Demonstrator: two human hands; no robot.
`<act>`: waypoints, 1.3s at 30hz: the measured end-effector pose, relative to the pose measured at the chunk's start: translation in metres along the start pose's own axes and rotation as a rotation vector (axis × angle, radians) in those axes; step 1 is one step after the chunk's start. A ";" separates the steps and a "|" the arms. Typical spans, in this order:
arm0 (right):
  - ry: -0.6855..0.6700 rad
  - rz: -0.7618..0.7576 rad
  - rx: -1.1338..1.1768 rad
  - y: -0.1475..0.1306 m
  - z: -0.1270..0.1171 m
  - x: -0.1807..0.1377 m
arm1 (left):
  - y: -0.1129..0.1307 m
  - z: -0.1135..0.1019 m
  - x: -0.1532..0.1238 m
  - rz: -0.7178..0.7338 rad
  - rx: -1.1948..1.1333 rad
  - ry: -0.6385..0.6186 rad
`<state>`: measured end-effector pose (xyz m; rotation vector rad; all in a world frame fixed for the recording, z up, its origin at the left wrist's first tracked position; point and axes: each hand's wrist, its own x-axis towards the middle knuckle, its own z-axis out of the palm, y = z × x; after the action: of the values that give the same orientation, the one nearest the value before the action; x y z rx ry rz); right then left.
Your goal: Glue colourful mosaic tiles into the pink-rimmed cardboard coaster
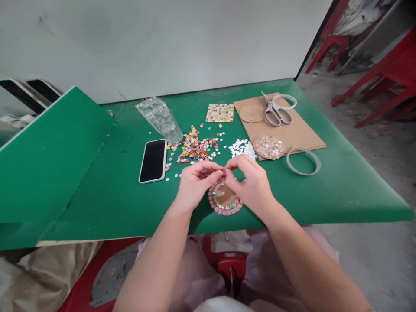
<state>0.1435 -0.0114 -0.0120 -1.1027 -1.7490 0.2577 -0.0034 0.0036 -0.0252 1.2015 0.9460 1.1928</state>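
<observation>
My left hand (202,180) and my right hand (248,177) meet fingertip to fingertip above a round coaster (215,207). Both are closed in a pinch; a tiny reddish-brown bit shows between the fingertips, too small to name. Pink square tiles ring the coaster's edge, with small coloured pieces just inside them and a bare brown middle. My hands hide its far side. Beyond my left hand lies a pile of multicoloured mosaic tiles (196,147). White tiles (242,148) are heaped just past my right hand.
A phone (153,161) and a clear plastic bag of tiles (159,117) lie left. A tile sheet (220,113) lies at the back. On brown board (302,130) are scissors (276,112), a cork disc (251,114) and a tile-covered disc (269,147). Tape (303,161) lies right.
</observation>
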 end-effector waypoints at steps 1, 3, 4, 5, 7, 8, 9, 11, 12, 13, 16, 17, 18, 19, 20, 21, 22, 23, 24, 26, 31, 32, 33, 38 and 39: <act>-0.006 0.023 0.025 0.000 -0.001 0.000 | 0.000 0.000 0.000 -0.002 0.000 -0.001; -0.039 0.111 0.106 -0.002 -0.002 0.000 | 0.001 0.000 0.000 -0.011 -0.001 -0.008; -0.067 0.174 0.163 -0.002 -0.003 0.001 | 0.001 -0.001 -0.001 -0.016 -0.002 -0.013; -0.102 0.245 0.228 -0.003 -0.004 0.001 | 0.001 -0.001 -0.001 -0.020 -0.004 -0.018; -0.177 0.382 0.382 -0.003 -0.007 0.001 | 0.001 -0.001 -0.001 -0.027 -0.010 -0.032; -0.209 0.438 0.465 -0.003 -0.007 0.001 | 0.001 -0.002 -0.001 -0.030 -0.016 -0.038; -0.234 0.485 0.548 -0.003 -0.008 0.001 | 0.001 -0.002 -0.001 -0.034 -0.025 -0.044; -0.264 0.561 0.700 -0.002 -0.009 0.002 | 0.000 -0.003 0.000 -0.042 -0.053 -0.054; -0.273 0.593 0.770 -0.002 -0.009 0.002 | 0.000 -0.003 0.000 -0.046 -0.071 -0.056; -0.280 0.626 0.838 -0.001 -0.008 0.002 | -0.001 -0.003 0.000 -0.048 -0.091 -0.060; -0.307 0.720 1.014 0.000 -0.006 0.001 | -0.001 -0.002 0.000 -0.054 -0.156 -0.078; -0.316 0.746 1.051 0.000 -0.006 0.001 | -0.001 -0.002 0.000 -0.057 -0.178 -0.084; -0.321 0.763 1.071 0.000 -0.005 0.000 | -0.001 -0.002 0.000 -0.060 -0.197 -0.088; -0.314 0.765 1.072 0.000 -0.005 0.000 | -0.001 -0.001 0.000 -0.063 -0.215 -0.087; -0.293 0.746 1.058 0.000 -0.005 -0.001 | 0.000 -0.001 0.001 -0.067 -0.230 -0.083; -0.262 0.708 1.023 0.000 -0.005 -0.001 | 0.000 -0.001 0.001 -0.069 -0.243 -0.075; -0.225 0.656 0.967 0.000 -0.007 -0.001 | 0.001 -0.001 0.002 -0.068 -0.253 -0.063; -0.186 0.595 0.889 0.000 -0.009 0.000 | 0.002 -0.001 0.002 -0.065 -0.259 -0.048; -0.153 0.531 0.791 0.001 -0.012 0.001 | 0.002 -0.001 0.003 -0.061 -0.261 -0.031; -0.095 0.415 0.540 0.007 -0.021 0.004 | 0.003 -0.001 0.003 -0.063 -0.255 0.003; 0.139 0.245 -0.158 0.048 -0.051 0.004 | 0.004 -0.004 0.005 -0.089 -0.197 0.048; 0.154 0.222 -0.259 0.058 -0.056 0.002 | 0.004 -0.005 0.005 -0.088 -0.180 0.048; 0.135 0.200 -0.346 0.069 -0.062 -0.001 | 0.004 -0.006 0.005 -0.087 -0.165 0.046; -0.175 0.024 -0.710 0.104 -0.073 -0.012 | 0.004 -0.010 0.006 -0.074 -0.139 0.024; -0.227 -0.011 -0.761 0.106 -0.073 -0.012 | 0.004 -0.010 0.006 -0.074 -0.136 0.013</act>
<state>0.2638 0.0162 -0.0507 -1.6419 -2.1229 -0.3385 -0.0129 0.0109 -0.0225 1.0432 0.8971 1.1880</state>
